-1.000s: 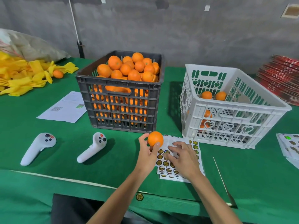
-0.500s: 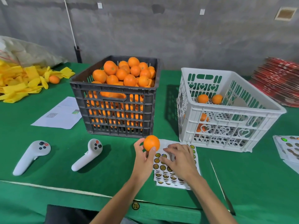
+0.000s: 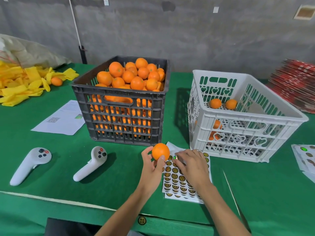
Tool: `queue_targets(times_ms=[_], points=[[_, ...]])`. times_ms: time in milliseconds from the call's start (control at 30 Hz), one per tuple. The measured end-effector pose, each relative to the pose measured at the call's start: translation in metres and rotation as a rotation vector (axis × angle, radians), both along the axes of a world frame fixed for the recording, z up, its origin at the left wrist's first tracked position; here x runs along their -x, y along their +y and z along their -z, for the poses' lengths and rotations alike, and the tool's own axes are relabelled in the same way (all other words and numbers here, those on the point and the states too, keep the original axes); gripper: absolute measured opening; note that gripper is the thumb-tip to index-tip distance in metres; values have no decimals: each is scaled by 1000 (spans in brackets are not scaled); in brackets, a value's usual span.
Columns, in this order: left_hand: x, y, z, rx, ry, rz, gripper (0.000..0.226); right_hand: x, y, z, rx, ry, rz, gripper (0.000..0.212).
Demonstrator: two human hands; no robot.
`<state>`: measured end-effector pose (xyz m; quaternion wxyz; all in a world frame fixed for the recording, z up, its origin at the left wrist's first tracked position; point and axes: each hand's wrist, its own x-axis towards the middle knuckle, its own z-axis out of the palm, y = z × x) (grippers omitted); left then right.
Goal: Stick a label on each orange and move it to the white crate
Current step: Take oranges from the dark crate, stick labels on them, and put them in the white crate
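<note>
Head view: the left hand [image 3: 152, 169] grips one orange [image 3: 160, 151] between thumb and curled fingers, raised just off the green table [image 3: 119, 176], at 6 o'clock of the black crate [image 3: 121, 114] and just beside the near corner of that crate; compared with the frames of a second and half a second ago, this orange sits in the same grasp and the same spot relative to the label sheet [image 3: 180, 183], so the holding hand has not shifted; the right hand [image 3: 191, 165] lies over the upper part of the sheet with fingers bent, and a shiny label [image 3: 175, 157] now shows at its fingertips [image 3: 178, 161], at 3 o'clock of the held orange; earlier the fingers were pressed flat among the printed rows, so the change reads as a label being peeled or just lifted; whether the label is fully free of its backing cannot be told, nor whether it is pinched or only stuck to a fingertip; judgement: the step in hand is pick-off, with application to the orange next, as the two are nearly touching; the white crate [image 3: 238, 126] stands at 2 o'clock of the hands and holds a few oranges, while the black crate is heaped full, so the task is at an early stage; two white controllers [image 3: 30, 164] lie at 9 o'clock, clear of the work.
</note>
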<state>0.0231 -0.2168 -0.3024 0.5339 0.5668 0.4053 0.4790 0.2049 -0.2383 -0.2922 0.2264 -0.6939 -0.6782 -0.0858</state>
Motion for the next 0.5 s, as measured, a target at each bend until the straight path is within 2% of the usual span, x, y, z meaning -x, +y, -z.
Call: queue_targets(times_ms=[167, 500], points=[[1, 0, 0, -15, 5, 19, 41, 2, -1, -1, -92, -148, -53, 24], [1, -2, -2, -40, 15, 28, 42, -3, 1, -2, -118, -105, -107, 20]])
